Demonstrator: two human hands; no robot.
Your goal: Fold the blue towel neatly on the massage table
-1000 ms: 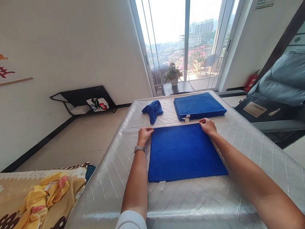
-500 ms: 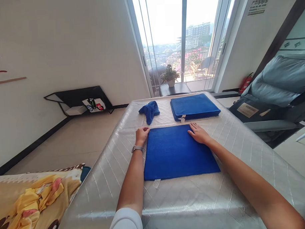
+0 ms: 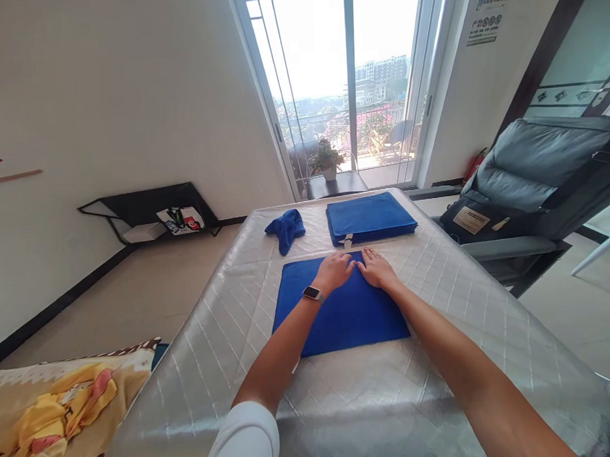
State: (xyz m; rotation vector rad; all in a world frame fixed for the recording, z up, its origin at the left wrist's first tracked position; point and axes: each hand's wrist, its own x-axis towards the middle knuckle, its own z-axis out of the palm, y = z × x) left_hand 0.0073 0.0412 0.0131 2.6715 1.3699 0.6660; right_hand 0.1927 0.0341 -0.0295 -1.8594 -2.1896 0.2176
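Note:
A folded blue towel point(image 3: 338, 314) lies flat on the silver quilted mattress point(image 3: 438, 330) in front of me. My left hand point(image 3: 334, 272), with a watch on the wrist, rests palm down on the towel's far edge, fingers stretched out. My right hand point(image 3: 375, 269) lies flat beside it, almost touching it, also on the far edge. Neither hand holds anything. Beyond them sits a neat stack of folded blue towels point(image 3: 369, 217). A crumpled blue cloth point(image 3: 285, 227) lies to the left of the stack.
A patterned blanket point(image 3: 55, 404) lies at the lower left. A grey massage chair point(image 3: 528, 181) stands to the right of the mattress. A black rack point(image 3: 149, 207) leans at the left wall. A potted plant point(image 3: 327, 161) stands on a small table by the balcony door.
Both hands slid from the towel's far corners inward to the middle of its far edge. The left hand opened flat. The view has shifted, so everything sits further left.

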